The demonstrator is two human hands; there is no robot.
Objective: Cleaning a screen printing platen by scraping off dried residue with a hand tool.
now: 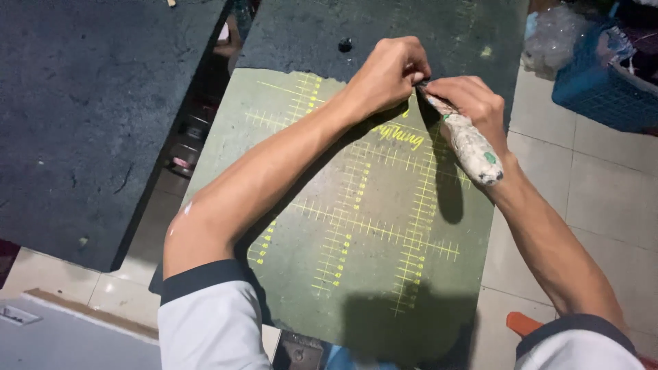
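A paint-crusted tool (pixel 468 142) with a whitish wrapped handle is held in the right hand (pixel 473 103), whose fingers are closed round its upper part; the butt end projects toward the wrist. The dark tip is pinched by the curled fingers of the left hand (pixel 387 72), both hands meeting at the far edge of the green ruled platen (pixel 356 226). The work at the tip is judged under way; its result cannot be told. A blue basket (pixel 596 75) stands on the tiled floor (pixel 596 192).

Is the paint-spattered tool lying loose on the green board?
No, the right hand grips the paint-spattered tool above the green board, with the left hand pinching its tip.
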